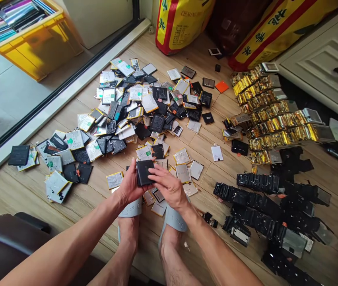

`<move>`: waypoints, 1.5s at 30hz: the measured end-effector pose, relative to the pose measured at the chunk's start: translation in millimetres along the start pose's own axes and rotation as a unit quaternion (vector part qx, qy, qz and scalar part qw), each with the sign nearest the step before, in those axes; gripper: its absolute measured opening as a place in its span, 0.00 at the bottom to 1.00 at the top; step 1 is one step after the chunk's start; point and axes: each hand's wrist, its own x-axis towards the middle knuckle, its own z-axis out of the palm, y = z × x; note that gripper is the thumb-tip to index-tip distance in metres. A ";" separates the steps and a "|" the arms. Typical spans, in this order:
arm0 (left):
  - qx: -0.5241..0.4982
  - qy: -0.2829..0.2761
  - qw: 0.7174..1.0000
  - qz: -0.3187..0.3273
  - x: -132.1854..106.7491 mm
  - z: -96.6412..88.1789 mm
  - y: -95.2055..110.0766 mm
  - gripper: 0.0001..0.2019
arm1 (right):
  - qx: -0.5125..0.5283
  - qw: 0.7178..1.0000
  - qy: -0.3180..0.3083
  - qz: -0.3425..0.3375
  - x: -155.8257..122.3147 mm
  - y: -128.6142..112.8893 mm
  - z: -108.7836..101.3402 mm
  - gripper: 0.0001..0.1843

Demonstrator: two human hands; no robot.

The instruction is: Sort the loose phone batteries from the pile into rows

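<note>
A black flat phone battery (144, 173) is held up in front of me, above the near edge of a scattered heap. My left hand (129, 186) is closed around its left side and underside, with the thumb along the edge. From the right, the fingers of my right hand (169, 183) grip the battery's right edge; the thumb is hidden. Just beyond and beneath my hands lie loose silver batteries (182, 173). The large mixed heap of black and white batteries (133, 107) spreads over the wooden floor farther off.
Stacked rows of gold-edged batteries (276, 115) stand at right, with rows of black batteries (255, 202) nearer. A yellow crate (37, 51) holds thin flat items. Yellow-red sacks (181, 28) and a cabinet (324, 71) stand behind. My slippers (131, 209) are below my hands.
</note>
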 end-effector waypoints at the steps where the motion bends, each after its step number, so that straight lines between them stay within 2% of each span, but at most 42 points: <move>1: -0.005 0.009 1.000 0.007 0.7 -1.0 1.0 0.35 | -0.039 0.999 -0.029 -0.024 -3.0 0.0 3.5 0.15; 3: -0.002 0.017 1.000 0.016 2.5 -3.3 1.4 0.36 | -0.093 0.994 -0.040 -0.050 -8.0 1.2 10.1 0.16; 6: 0.027 0.015 0.999 0.035 5.8 -7.2 -2.0 0.32 | -0.109 0.993 -0.008 -0.048 -12.5 2.0 15.1 0.15; 8: 0.066 0.017 0.996 0.053 7.5 -10.1 -5.0 0.29 | -0.097 0.995 0.005 -0.006 -12.1 3.2 12.1 0.13; 10: 0.113 0.027 0.991 0.067 8.2 -13.0 -6.7 0.29 | -0.088 0.993 0.027 0.072 -6.5 8.6 3.7 0.13; 13: 0.196 0.067 0.974 0.098 8.0 -15.0 -6.0 0.26 | -0.127 0.968 0.110 0.186 15.9 27.2 -10.9 0.13; 15: 0.273 0.082 0.950 0.130 8.2 -13.8 -4.8 0.23 | -0.171 0.949 0.147 0.221 38.8 41.9 -13.4 0.13; 18: 0.373 0.068 0.908 0.178 10.2 -9.7 -4.5 0.18 | -0.263 0.927 0.134 0.233 73.8 56.8 -1.5 0.25; 20: 0.397 0.062 0.895 0.193 11.6 -7.8 -5.1 0.17 | -0.335 0.901 0.121 0.248 89.4 61.5 9.5 0.35; 22: 0.389 0.073 0.899 0.191 11.7 -7.6 -5.1 0.17 | -0.354 0.885 0.107 0.284 94.8 65.2 15.1 0.32; 24: 0.361 0.092 0.910 0.182 10.4 -8.6 -3.9 0.19 | -0.317 0.895 0.081 0.305 91.1 69.7 13.7 0.19; 26: 0.330 0.108 0.921 0.176 8.3 -9.8 -1.8 0.23 | -0.284 0.911 0.060 0.294 82.9 73.4 9.4 0.07; 28: 0.310 0.116 0.927 0.174 6.9 -10.5 0.1 0.26 | -0.283 0.917 0.065 0.273 76.6 73.4 7.6 0.04; 30: 0.298 0.118 0.931 0.176 6.9 -11.0 0.7 0.28 | -0.306 0.911 0.094 0.259 76.7 68.2 11.3 0.10; 32: 0.296 0.117 0.932 0.174 8.0 -11.8 -0.1 0.29 | -0.343 0.898 0.119 0.249 84.1 59.5 19.4 0.21; 34: 0.302 0.117 0.930 0.175 9.8 -12.8 -1.6 0.28 | -0.380 0.882 0.120 0.250 95.9 51.0 28.3 0.33; 36: 0.316 0.125 0.922 0.183 11.5 -13.9 -2.6 0.27 | -0.387 0.874 0.102 0.277 107.4 46.4 34.0 0.40; 40: 0.317 0.146 0.915 0.202 14.5 -16.6 0.5 0.25 | -0.345 0.875 0.077 0.330 115.8 48.7 33.4 0.40; 45: 0.306 0.178 0.905 0.235 17.7 -23.7 10.9 0.26 | -0.338 0.883 0.069 0.319 108.1 49.9 38.5 0.36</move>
